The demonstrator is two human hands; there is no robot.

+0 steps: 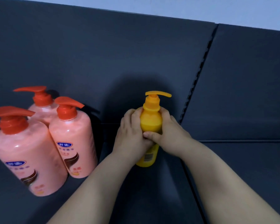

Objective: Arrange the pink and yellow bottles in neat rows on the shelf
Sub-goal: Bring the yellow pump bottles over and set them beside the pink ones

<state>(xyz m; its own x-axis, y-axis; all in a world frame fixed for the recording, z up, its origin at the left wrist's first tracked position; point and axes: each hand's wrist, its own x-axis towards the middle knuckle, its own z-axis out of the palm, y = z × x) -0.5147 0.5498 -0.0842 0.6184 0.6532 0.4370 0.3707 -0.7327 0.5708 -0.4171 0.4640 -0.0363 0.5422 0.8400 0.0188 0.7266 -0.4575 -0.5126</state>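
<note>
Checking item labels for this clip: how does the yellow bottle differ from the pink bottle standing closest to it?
The yellow bottle is slimmer than the pink bottle, which looks broader. The yellow bottle is gripped by the left hand and right hand; the pink bottle stands free. The yellow bottle shows a barcode to the camera, the pink bottle its front label. Both are upright pump bottles.

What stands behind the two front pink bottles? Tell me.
A third pink bottle: its red pump and shoulder show between the left front bottle and the right front bottle. Its lower body and label are covered.
</note>
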